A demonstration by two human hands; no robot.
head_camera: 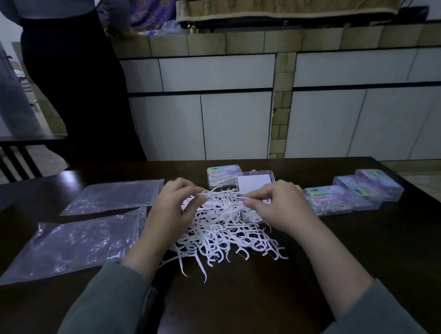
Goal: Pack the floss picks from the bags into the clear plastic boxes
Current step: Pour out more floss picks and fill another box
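Fingers of my left hand [172,205] and my right hand [280,206] curl in over the heap of white floss picks [225,234] on the dark tabletop [364,253], each pinching what looks like a pick or two near the top. The open clear box [255,185] sits just behind, partly hidden by my right hand. Four filled boxes [325,200] lie nearby, two flat plastic bags [80,241] to my left.
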